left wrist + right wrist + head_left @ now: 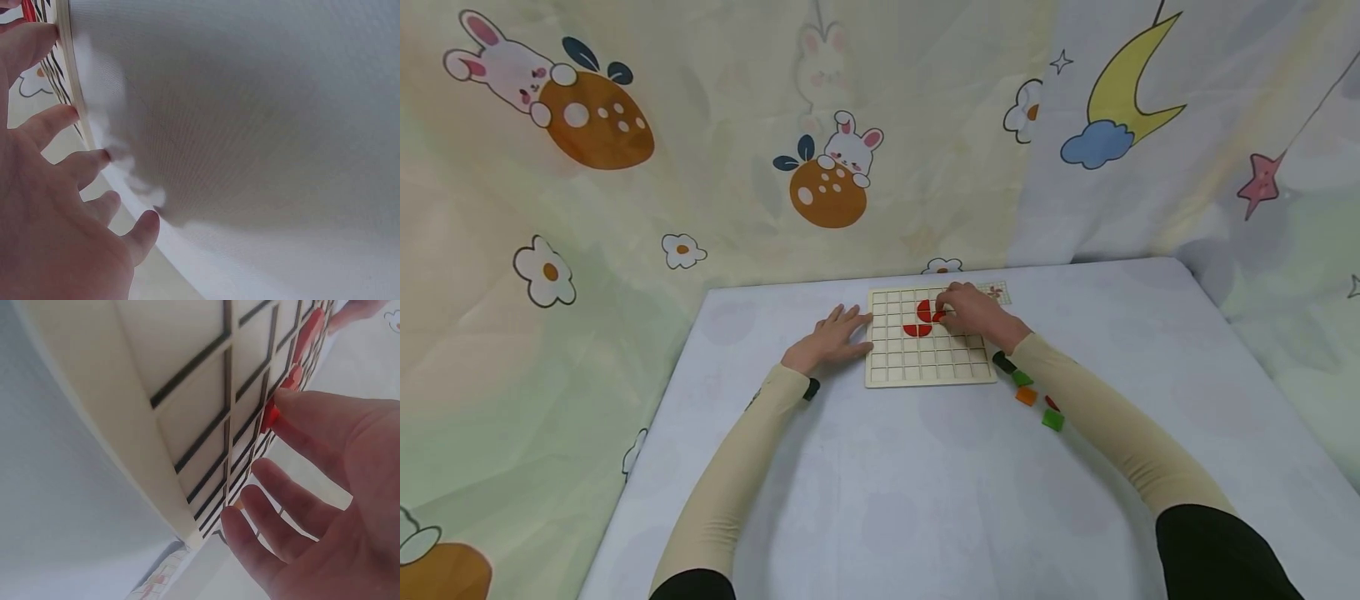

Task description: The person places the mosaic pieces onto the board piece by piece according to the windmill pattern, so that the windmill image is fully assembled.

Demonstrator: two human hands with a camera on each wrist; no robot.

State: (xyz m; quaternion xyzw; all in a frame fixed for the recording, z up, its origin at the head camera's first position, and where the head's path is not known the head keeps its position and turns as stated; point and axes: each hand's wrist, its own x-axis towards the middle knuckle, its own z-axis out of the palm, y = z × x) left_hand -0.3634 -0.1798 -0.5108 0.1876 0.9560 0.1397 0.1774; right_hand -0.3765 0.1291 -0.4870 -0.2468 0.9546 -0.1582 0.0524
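Note:
A pale wooden grid board [925,364] lies flat on the table. My left hand [827,340] rests at its left edge with fingers spread, and in the left wrist view some fingertips touch the board's side [74,94]. My right hand [976,315] is over the upper right of the grid. Between its thumb and index finger is a small red piece [269,419] with a curved edge, pinched at the board's surface; the other fingers are extended. More red curved pieces [917,331] sit in nearby cells, left of the right hand.
Loose pieces lie right of the board near the right forearm: black [1003,362], green [1053,419], orange [1026,396] and a partly hidden red one [1052,403]. A patterned card [997,292] is behind the right hand. A white cloth [887,483] covers the table; a printed curtain hangs behind.

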